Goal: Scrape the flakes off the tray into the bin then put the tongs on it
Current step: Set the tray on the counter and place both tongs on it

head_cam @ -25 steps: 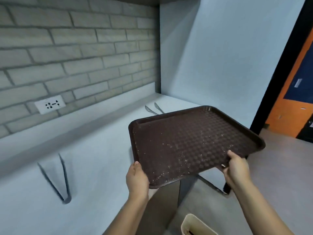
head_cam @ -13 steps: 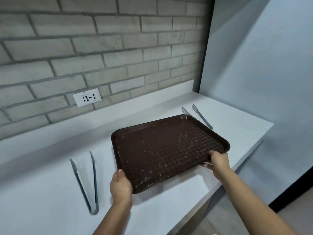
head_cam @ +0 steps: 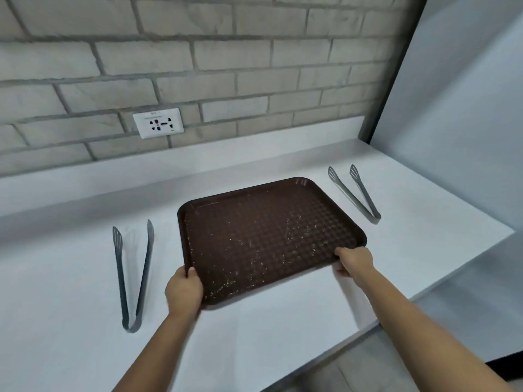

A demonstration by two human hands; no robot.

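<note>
A dark brown textured tray (head_cam: 263, 230) lies over the white counter, with fine pale flakes scattered across its right and near parts. My left hand (head_cam: 184, 290) grips its near-left corner, thumb on the rim. My right hand (head_cam: 353, 261) grips the near-right corner. One pair of grey tongs (head_cam: 133, 273) lies on the counter left of the tray, tips pointing away from me. A second pair of grey tongs (head_cam: 355, 193) lies to the tray's right. The bin is out of view.
The white counter (head_cam: 283, 321) ends at an edge on the right and near side, with floor below. A brick wall with a white socket (head_cam: 158, 123) stands behind. A pale wall panel (head_cam: 452, 108) closes off the right.
The tray was held out past the counter's end above the bin; it has swung left and come down over the counter between the two tongs. Both hands kept their grip.
</note>
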